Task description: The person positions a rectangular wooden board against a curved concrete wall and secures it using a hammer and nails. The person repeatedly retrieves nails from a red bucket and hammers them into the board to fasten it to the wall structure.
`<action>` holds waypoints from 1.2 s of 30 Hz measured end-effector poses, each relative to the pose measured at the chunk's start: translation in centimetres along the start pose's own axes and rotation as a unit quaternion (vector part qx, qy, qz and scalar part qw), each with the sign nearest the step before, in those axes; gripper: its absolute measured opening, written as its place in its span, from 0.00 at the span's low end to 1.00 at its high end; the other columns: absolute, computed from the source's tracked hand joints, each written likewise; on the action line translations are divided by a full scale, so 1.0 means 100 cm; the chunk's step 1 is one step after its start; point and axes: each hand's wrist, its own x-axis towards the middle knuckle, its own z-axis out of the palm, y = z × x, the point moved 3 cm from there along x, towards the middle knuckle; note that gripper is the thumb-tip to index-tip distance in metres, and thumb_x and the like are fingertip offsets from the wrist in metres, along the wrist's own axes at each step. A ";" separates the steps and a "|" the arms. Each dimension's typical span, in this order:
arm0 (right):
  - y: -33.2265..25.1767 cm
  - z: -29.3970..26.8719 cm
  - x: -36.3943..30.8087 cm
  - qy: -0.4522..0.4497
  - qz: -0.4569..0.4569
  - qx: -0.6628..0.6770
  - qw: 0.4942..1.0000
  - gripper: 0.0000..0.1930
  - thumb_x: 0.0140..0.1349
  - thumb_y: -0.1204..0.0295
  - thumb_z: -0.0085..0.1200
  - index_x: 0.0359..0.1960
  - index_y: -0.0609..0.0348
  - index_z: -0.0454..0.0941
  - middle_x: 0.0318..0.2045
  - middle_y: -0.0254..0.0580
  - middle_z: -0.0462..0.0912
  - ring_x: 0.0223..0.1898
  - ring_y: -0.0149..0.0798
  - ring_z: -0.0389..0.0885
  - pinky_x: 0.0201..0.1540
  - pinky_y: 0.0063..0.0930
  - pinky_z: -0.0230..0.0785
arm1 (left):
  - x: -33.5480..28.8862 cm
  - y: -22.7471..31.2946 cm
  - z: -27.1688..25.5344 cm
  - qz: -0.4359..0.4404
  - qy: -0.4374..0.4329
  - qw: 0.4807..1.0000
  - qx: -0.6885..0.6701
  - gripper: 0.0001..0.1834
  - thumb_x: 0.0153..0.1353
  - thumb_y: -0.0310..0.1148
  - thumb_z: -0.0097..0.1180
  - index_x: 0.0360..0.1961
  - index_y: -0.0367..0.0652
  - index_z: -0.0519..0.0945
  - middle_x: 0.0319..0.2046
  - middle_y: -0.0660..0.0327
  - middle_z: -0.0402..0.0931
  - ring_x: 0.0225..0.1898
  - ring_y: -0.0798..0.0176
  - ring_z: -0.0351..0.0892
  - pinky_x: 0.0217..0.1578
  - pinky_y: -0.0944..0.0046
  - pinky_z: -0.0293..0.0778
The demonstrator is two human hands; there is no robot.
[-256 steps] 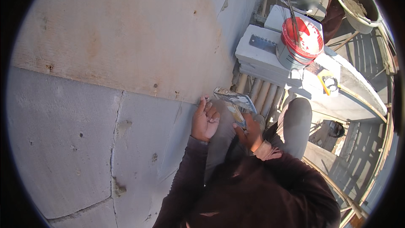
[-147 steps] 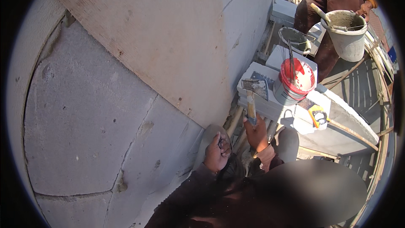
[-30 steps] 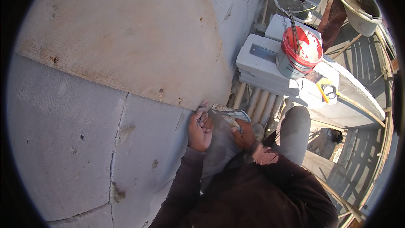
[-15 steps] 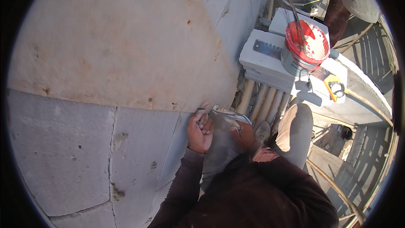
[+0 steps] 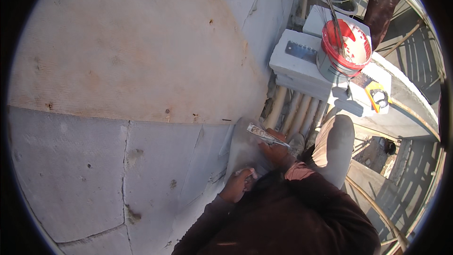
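Note:
Close to my body, my left hand (image 5: 239, 186) is closed, its fingers curled; whatever it may hold is hidden. My right hand (image 5: 274, 152) grips a flat, pale-smeared metal tool (image 5: 267, 135) in front of my knee. Up and left of that tool, a thin dark nail (image 5: 227, 120) sticks out at the lower edge of a large stained plywood board (image 5: 141, 52). The board lies against a wall of grey blocks (image 5: 80, 170). Neither hand touches the nail or the board.
At right, white blocks (image 5: 297, 73) carry a notched metal trowel (image 5: 301, 51), a red-rimmed bucket (image 5: 336, 66) with tools in it, and a yellow-handled saw (image 5: 377, 97). Wooden poles (image 5: 288, 113) run beneath. Another person's leg (image 5: 379, 12) stands beyond, beside a wire-handled bucket (image 5: 337, 0).
My left hand has left the nail at the board's edge and drawn down toward my body. The nail stays there. The metal tool in my right hand has shifted slightly right and down.

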 end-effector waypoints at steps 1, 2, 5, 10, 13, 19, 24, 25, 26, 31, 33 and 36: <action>0.001 0.004 0.003 -0.015 0.004 -0.068 0.998 0.20 0.61 0.54 0.61 0.31 0.62 0.78 0.19 0.51 0.75 0.23 0.53 0.76 0.28 0.38 0.69 | -0.004 -0.009 0.000 -0.008 -0.009 1.000 -0.001 0.14 0.70 0.41 0.48 0.32 0.43 0.75 0.19 0.72 0.57 0.18 0.75 0.55 0.21 0.70 0.53; -0.002 0.003 0.007 0.003 -0.013 -0.044 0.999 0.19 0.60 0.55 0.61 0.30 0.62 0.78 0.19 0.51 0.75 0.23 0.53 0.77 0.28 0.38 0.69 | -0.007 -0.010 -0.001 -0.007 -0.015 1.000 -0.001 0.14 0.70 0.41 0.48 0.32 0.43 0.75 0.19 0.72 0.57 0.18 0.75 0.55 0.21 0.70 0.53; -0.008 -0.005 0.006 0.049 -0.029 0.035 0.998 0.19 0.60 0.56 0.62 0.29 0.62 0.79 0.21 0.52 0.77 0.25 0.54 0.79 0.30 0.40 0.71 | -0.007 -0.008 -0.001 -0.009 -0.020 0.999 -0.042 0.13 0.70 0.40 0.47 0.32 0.43 0.74 0.20 0.71 0.58 0.18 0.75 0.55 0.21 0.71 0.54; 0.027 -0.003 -0.004 0.083 0.007 0.105 0.991 0.19 0.59 0.57 0.63 0.33 0.65 0.81 0.24 0.55 0.81 0.27 0.52 0.83 0.33 0.40 0.73 | -0.011 0.009 0.009 -0.032 -0.049 0.995 -0.084 0.11 0.69 0.37 0.45 0.35 0.41 0.73 0.23 0.70 0.60 0.20 0.76 0.56 0.22 0.74 0.55; 0.013 0.011 0.011 0.034 0.071 0.033 0.996 0.20 0.61 0.57 0.62 0.30 0.67 0.80 0.20 0.51 0.79 0.24 0.47 0.81 0.29 0.36 0.71 | -0.010 0.018 0.014 -0.041 -0.066 0.996 -0.053 0.11 0.68 0.36 0.45 0.36 0.40 0.74 0.24 0.70 0.60 0.20 0.76 0.57 0.23 0.75 0.56; -0.038 -0.038 0.017 -0.015 0.186 0.201 0.962 0.20 0.67 0.55 0.57 0.33 0.64 0.76 0.16 0.38 0.74 0.18 0.35 0.76 0.24 0.29 0.68 | -0.007 0.019 -0.003 0.009 0.061 0.998 0.014 0.12 0.68 0.39 0.46 0.38 0.41 0.75 0.26 0.69 0.63 0.21 0.75 0.58 0.24 0.73 0.57; -0.094 -0.091 0.015 -0.060 0.408 0.512 0.754 0.19 0.69 0.52 0.52 0.37 0.57 0.71 0.20 0.31 0.69 0.17 0.29 0.69 0.21 0.26 0.66 | 0.002 0.030 -0.011 0.062 0.104 0.992 0.023 0.13 0.69 0.40 0.48 0.38 0.41 0.76 0.25 0.69 0.64 0.22 0.75 0.60 0.23 0.72 0.58; -0.100 -0.093 0.014 -0.040 0.431 0.565 0.703 0.19 0.69 0.52 0.51 0.38 0.57 0.71 0.22 0.31 0.69 0.18 0.29 0.68 0.21 0.27 0.66 | 0.006 0.029 -0.010 0.071 0.076 0.995 0.007 0.13 0.69 0.40 0.49 0.38 0.41 0.76 0.25 0.70 0.64 0.22 0.75 0.60 0.23 0.72 0.57; -0.104 -0.092 0.011 -0.012 0.456 0.570 0.684 0.17 0.69 0.54 0.51 0.39 0.57 0.72 0.24 0.32 0.71 0.19 0.30 0.70 0.20 0.29 0.67 | 0.012 0.029 -0.006 0.084 0.042 0.996 -0.010 0.12 0.69 0.40 0.50 0.38 0.42 0.76 0.24 0.70 0.64 0.22 0.75 0.61 0.23 0.73 0.57; -0.065 -0.072 0.041 0.014 0.377 0.342 0.861 0.18 0.69 0.55 0.52 0.43 0.59 0.72 0.25 0.32 0.72 0.18 0.28 0.69 0.23 0.28 0.69 | 0.037 0.015 -0.012 0.104 -0.018 0.993 -0.050 0.11 0.69 0.39 0.52 0.39 0.42 0.76 0.23 0.72 0.63 0.21 0.77 0.61 0.21 0.73 0.56; -0.043 -0.070 0.060 0.096 0.381 0.266 0.880 0.16 0.69 0.58 0.50 0.40 0.59 0.72 0.25 0.34 0.73 0.18 0.31 0.70 0.23 0.31 0.71 | 0.037 0.016 -0.012 0.118 -0.021 0.992 -0.041 0.11 0.69 0.39 0.52 0.39 0.43 0.76 0.22 0.72 0.63 0.20 0.77 0.61 0.20 0.73 0.56; -0.034 -0.089 0.069 0.171 0.362 0.315 0.861 0.12 0.70 0.61 0.48 0.38 0.58 0.70 0.24 0.34 0.71 0.19 0.33 0.71 0.24 0.33 0.72 | 0.028 0.011 -0.019 0.127 -0.040 0.989 -0.064 0.11 0.69 0.40 0.52 0.39 0.43 0.75 0.22 0.72 0.63 0.20 0.77 0.61 0.20 0.73 0.56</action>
